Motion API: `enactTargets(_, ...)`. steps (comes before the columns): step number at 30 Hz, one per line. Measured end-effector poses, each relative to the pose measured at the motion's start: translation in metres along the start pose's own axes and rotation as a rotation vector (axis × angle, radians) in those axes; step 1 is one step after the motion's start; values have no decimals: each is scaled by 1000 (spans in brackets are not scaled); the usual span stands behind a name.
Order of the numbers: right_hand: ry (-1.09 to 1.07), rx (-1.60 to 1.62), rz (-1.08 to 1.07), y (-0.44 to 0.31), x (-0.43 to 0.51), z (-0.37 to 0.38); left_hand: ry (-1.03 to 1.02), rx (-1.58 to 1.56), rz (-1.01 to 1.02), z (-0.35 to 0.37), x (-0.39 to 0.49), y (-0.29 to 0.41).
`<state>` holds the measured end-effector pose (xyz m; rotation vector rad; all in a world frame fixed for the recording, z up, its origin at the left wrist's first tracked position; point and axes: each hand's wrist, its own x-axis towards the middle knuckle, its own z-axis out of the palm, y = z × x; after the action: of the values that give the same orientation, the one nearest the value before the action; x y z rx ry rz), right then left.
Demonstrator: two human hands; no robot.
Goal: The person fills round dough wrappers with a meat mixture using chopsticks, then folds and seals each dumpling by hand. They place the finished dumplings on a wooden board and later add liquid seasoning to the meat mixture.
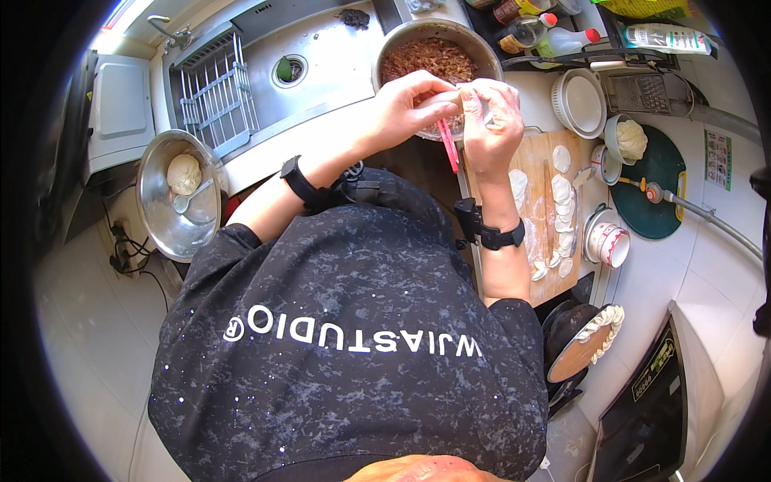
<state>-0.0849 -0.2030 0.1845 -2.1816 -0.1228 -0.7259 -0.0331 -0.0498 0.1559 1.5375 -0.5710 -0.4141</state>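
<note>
Over a large metal pot [391, 45] of brown chopped filling [430, 57], my left hand [421, 108] and my right hand [494, 123] meet at their fingertips. They pinch something small and pale, mostly hidden by the fingers, that looks like dough. A pair of red-pink tongs or chopsticks [447, 144] sticks out over the pot's near rim, below the hands. To the right of the pot lies a floured wooden board [536, 187] with a row of round dough wrappers [562, 190], a thin rolling pin [546, 187] and a few folded dumplings [539, 271].
A steel sink [337, 60] with a dish rack [220, 96] lies at the upper left. A metal bowl [153, 211] holds dough [184, 174]. Bottles [524, 33], a white colander [578, 102] and cups [607, 244] border the board. Finished dumplings [608, 331] rim a round tray [572, 355] at the lower right.
</note>
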Motion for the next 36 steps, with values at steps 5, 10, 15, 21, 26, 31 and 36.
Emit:
enactTargets(5, -113, 228, 183, 16, 5, -5, -2, -258, -174, -14, 3, 1)
enactTargets(10, -361, 523, 450, 21, 4, -14, -122, -156, -230, -21, 4, 6)
enactTargets(15, -427, 472, 434, 17, 5, -13, -167, -66, -189, -23, 4, 6)
enactTargets(21, -239, 300, 232, 13, -3, -4, -170, -199, -225, -21, 4, 6)
enactTargets(26, -145, 452, 340, 15, -11, 1, -150, -250, -269, -19, 3, 7)
enactTargets(31, -216, 449, 386, 14, -13, 3, -84, -284, -240, -15, 5, 3)
enactTargets(36, -120, 362, 272, 12, -14, 9, -82, -312, -237, -14, 5, -1)
